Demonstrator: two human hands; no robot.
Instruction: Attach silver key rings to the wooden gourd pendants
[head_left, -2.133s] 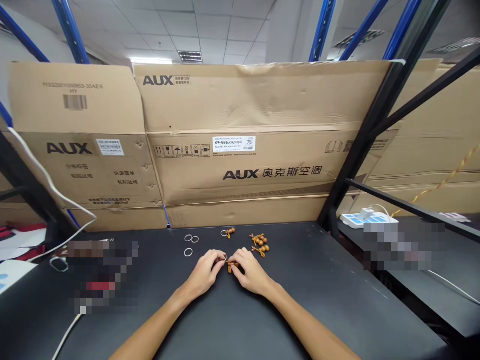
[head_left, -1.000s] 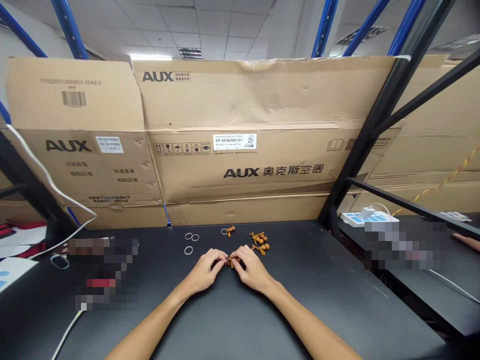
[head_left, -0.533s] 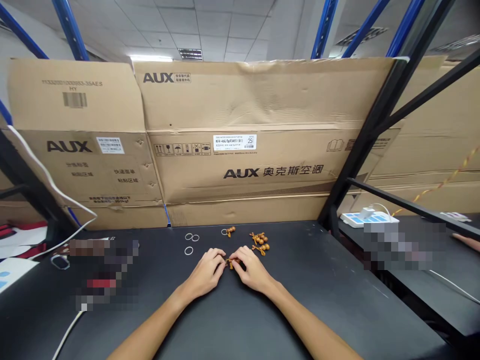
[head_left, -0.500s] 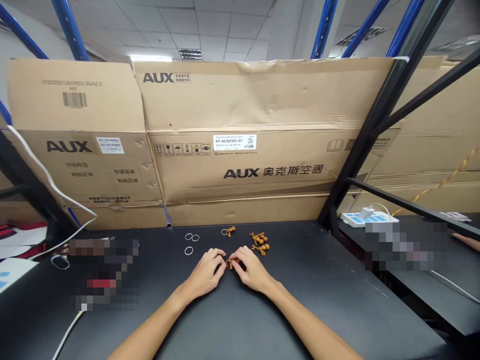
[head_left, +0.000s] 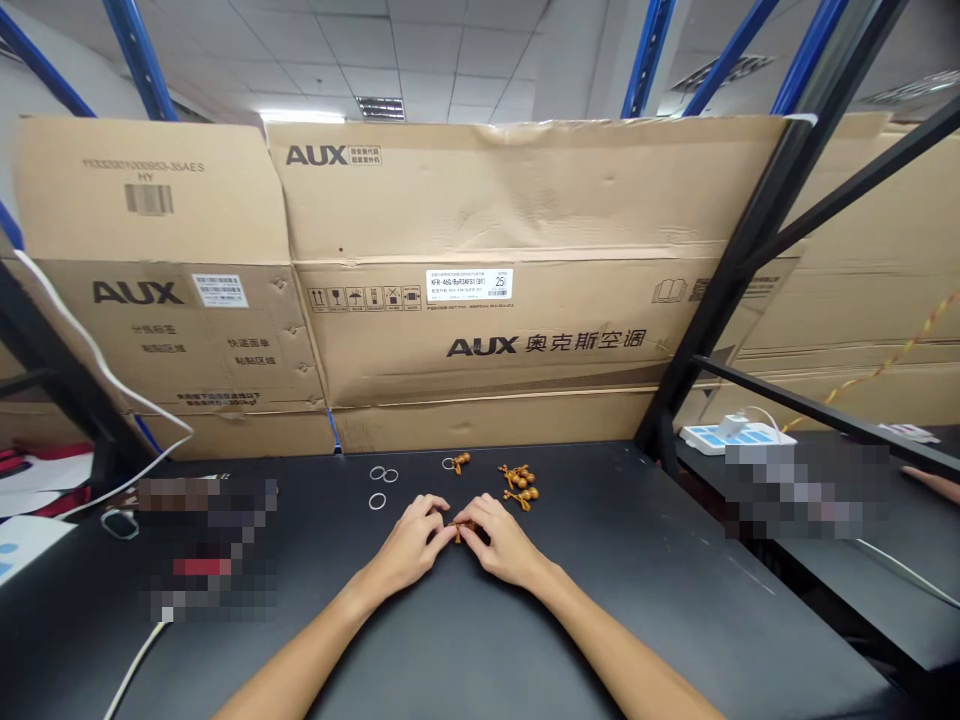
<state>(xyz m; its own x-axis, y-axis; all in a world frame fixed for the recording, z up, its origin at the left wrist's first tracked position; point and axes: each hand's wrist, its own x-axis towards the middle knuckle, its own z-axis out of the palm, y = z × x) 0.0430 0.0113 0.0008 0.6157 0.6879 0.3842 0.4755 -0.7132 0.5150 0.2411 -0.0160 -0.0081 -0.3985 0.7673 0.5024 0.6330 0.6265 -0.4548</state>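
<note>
Head view: the right hand [head_left: 499, 540] pinches a small brown tasselled charm [head_left: 458, 535] between thumb and fingertips, which partly cover it. The charm lies just left of those fingertips, low over the black table [head_left: 465, 640], its tassel pointing to the near side. The left hand [head_left: 412, 540] is half curled, index finger raised off the thumb, the thumb tip at the charm's left end; whether it grips anything I cannot tell. Beyond the left hand lie three loose metal rings [head_left: 370, 501]; farther, between the hands, a ringed charm [head_left: 461, 461]; beyond the right hand, a charm cluster [head_left: 519, 479].
</note>
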